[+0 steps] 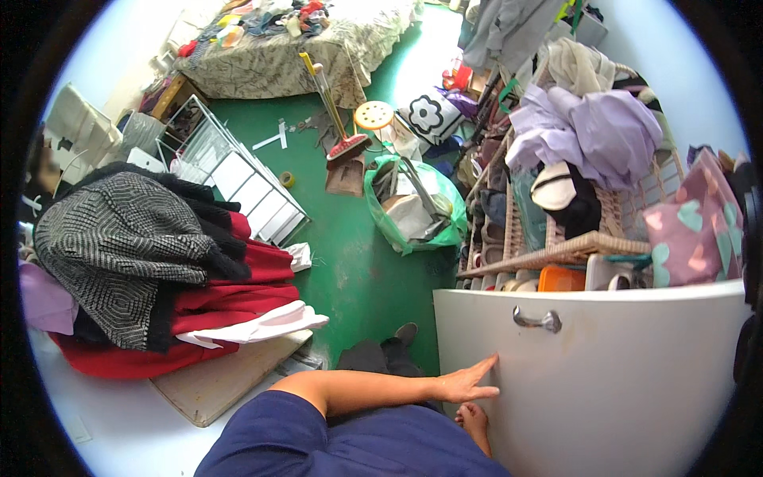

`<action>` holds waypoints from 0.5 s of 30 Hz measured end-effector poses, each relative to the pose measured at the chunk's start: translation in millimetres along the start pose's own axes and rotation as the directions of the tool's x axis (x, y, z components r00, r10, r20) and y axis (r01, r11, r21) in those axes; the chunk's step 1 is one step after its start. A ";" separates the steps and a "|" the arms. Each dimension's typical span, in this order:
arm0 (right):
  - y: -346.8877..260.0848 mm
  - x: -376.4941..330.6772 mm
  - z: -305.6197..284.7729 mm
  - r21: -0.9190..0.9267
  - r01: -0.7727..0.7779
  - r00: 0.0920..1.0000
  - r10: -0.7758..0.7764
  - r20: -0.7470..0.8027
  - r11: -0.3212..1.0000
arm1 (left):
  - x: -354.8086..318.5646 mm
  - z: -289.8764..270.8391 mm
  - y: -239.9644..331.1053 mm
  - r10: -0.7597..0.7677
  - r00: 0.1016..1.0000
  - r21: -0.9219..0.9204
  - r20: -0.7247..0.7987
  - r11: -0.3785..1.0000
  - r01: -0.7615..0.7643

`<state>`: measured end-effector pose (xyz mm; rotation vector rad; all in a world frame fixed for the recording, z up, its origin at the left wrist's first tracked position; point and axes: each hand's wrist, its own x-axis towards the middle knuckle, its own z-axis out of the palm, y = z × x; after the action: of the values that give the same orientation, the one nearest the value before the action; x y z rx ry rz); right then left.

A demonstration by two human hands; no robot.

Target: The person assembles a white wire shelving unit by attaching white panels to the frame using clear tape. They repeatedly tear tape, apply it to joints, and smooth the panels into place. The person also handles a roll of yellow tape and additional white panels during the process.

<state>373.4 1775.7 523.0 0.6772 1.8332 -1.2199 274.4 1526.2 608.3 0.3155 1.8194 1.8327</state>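
A white door panel [620, 374] with a metal lever handle [538, 319] stands at the right. My left hand [467, 382] reaches across my body to its near left part, below the handle. Its fingers are stretched out and apart, and the index fingertip seems to touch the panel. Just below, my right hand [473, 419] shows only in part, close to the panel's lower left. Those fingers are curled in; anything inside them is hidden.
Clothes [127, 246] are piled at the left, beside a white wire rack [238, 183]. On the green floor [334, 278] stand a green plastic bag [409, 238] and a broom [347, 147]. Wicker shelves [548, 253] with shoes and clothes rise behind the door. A bed [270, 71] is at the back.
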 end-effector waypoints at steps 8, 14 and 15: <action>-88.1 -33.1 37.9 -0.206 -0.101 0.983 0.066 -0.172 0.973 | 6.9 -64.4 1.1 -0.073 0.966 0.055 0.248 0.997 0.061; 67.7 77.8 -3.8 -0.669 0.145 0.957 -0.276 -0.093 0.729 | -6.7 -144.0 -7.0 -0.092 0.976 0.032 0.199 0.996 0.087; 59.8 85.2 2.9 -0.695 0.090 0.978 -0.195 -0.074 0.713 | -19.4 -167.0 -13.7 -0.116 0.980 0.031 0.159 0.993 0.113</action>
<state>376.5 1795.9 420.9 0.1915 2.2910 -0.4817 206.7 1373.1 588.2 0.3488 1.7123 1.6606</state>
